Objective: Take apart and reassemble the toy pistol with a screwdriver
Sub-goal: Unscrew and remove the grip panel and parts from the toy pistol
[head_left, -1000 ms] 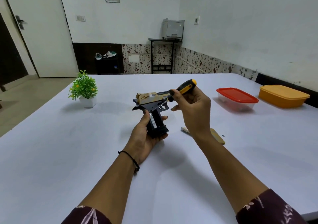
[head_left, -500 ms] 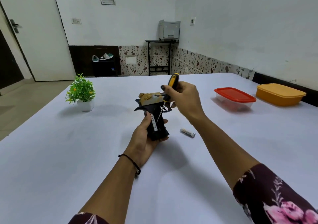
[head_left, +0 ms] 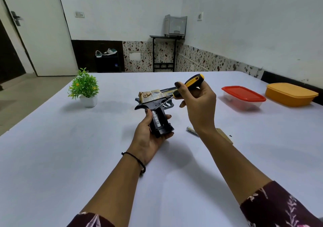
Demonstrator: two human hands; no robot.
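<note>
Change: screwdriver has swung from near upright to a low slant, handle now pointing toward the far-right corner; the pistol has stayed in the same grasp.
Toy pistol: held above the middle of the table, muzzle toward the right edge, gold and silver slide on top, black frame below. The grip side is uncovered and shows a lettered silver part.
Left hand: wrapped round the pistol grip from below, thumb on the near side, fingertips showing past the far side; a dark cord sits on the wrist.
Right hand: closed round the yellow and black screwdriver handle, forefinger along its top.
Screwdriver tip: lies against the black frame just above the grip.
Loose parts: a small white cylinder and a tan flat piece lie on the table, partly hidden by the right wrist.
Potted plant: near the far-left corner.
Red-lidded box and orange box: side by side along the right edge.
</note>
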